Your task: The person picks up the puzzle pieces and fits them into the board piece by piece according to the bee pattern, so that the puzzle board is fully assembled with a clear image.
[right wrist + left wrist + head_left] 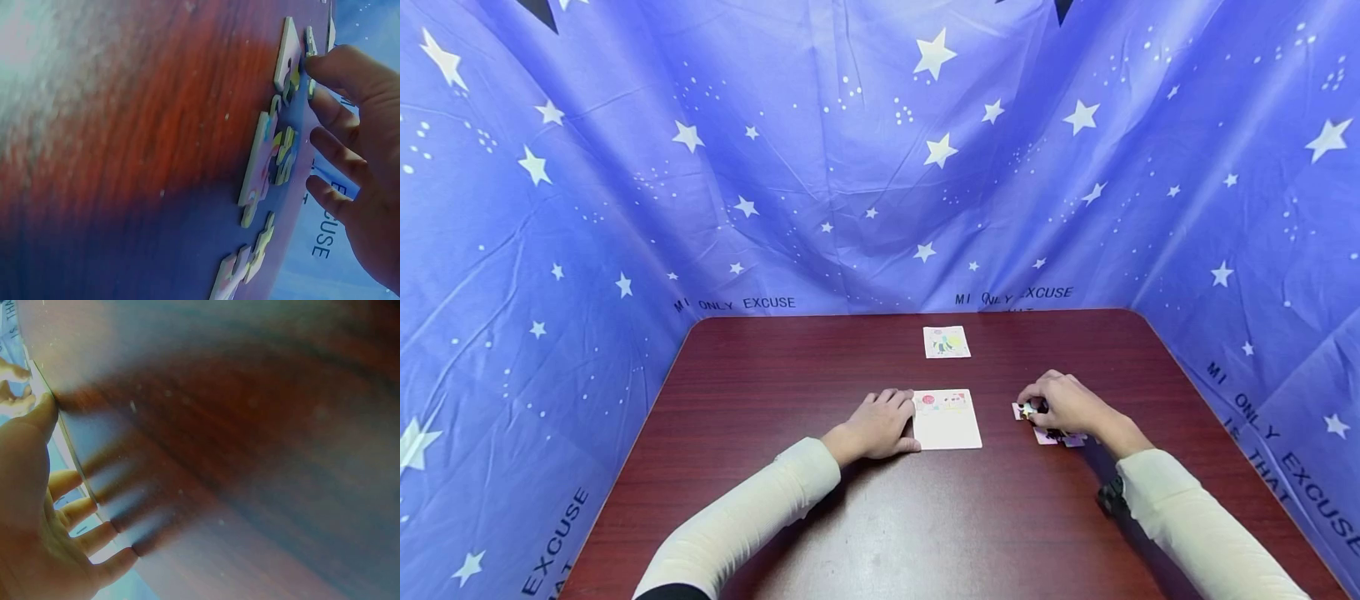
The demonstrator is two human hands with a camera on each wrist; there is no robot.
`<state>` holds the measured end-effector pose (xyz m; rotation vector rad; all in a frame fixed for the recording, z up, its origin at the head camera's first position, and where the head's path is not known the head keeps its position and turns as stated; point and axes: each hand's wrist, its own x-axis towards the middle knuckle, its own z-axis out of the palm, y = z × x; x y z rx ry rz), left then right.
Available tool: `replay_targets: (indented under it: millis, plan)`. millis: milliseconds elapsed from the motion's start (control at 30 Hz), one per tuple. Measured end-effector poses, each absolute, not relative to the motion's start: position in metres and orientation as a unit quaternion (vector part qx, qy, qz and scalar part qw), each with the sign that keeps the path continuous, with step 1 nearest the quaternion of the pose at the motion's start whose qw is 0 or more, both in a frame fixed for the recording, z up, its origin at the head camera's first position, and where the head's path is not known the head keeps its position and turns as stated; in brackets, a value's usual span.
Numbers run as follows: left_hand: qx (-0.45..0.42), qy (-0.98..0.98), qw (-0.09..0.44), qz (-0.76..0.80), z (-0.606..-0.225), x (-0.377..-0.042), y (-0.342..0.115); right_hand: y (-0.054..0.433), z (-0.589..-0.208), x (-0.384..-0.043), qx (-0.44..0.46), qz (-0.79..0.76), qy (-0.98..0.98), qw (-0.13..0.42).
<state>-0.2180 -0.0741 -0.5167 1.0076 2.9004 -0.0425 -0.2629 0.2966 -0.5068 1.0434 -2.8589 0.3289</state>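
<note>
My left hand (882, 423) rests on the table at the left edge of a white puzzle board (947, 429), its thumb by the near corner. In the left wrist view its fingers (94, 537) are spread, with the thumb against the board's thin edge. Along the board's far side runs a strip of coloured picture with a red round shape. To the right, my right hand (1063, 406) pinches a small jigsaw piece (1024, 411) between thumb and fingers, low over the table. More loose jigsaw pieces (257, 159) lie beneath and beside that hand, partly hidden by it in the head view.
A small square picture card (947, 342) lies farther back, beyond the board. The dark red wooden table (760, 367) has rounded far corners. Blue star-printed cloth (827, 150) hangs behind it and along both sides.
</note>
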Motion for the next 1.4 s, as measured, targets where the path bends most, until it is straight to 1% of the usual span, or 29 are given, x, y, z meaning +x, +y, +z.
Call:
replay_targets:
  millis: [167,633,800,1133,1400]
  plan:
    - [0.328,0.944,0.035,-0.012,-0.516,-0.218,-0.074,0.291,-0.511,-0.265,0.353,0.129,-0.925,0.061]
    - [0.327,0.944,0.034,-0.011,-0.519,-0.218,-0.074,0.255,-0.510,-0.270,0.364,0.168,-0.915,0.052]
    - [0.327,0.944,0.041,-0.010,-0.517,-0.218,-0.074,0.237,-0.510,-0.269,0.381,0.173,-0.906,0.064]
    - [0.324,0.945,0.042,-0.011,-0.516,-0.217,-0.074,0.205,-0.508,-0.266,0.389,0.168,-0.905,0.039]
    - [0.321,0.946,0.042,-0.011,-0.516,-0.218,-0.073,0.184,-0.509,-0.264,0.410,0.169,-0.896,0.040]
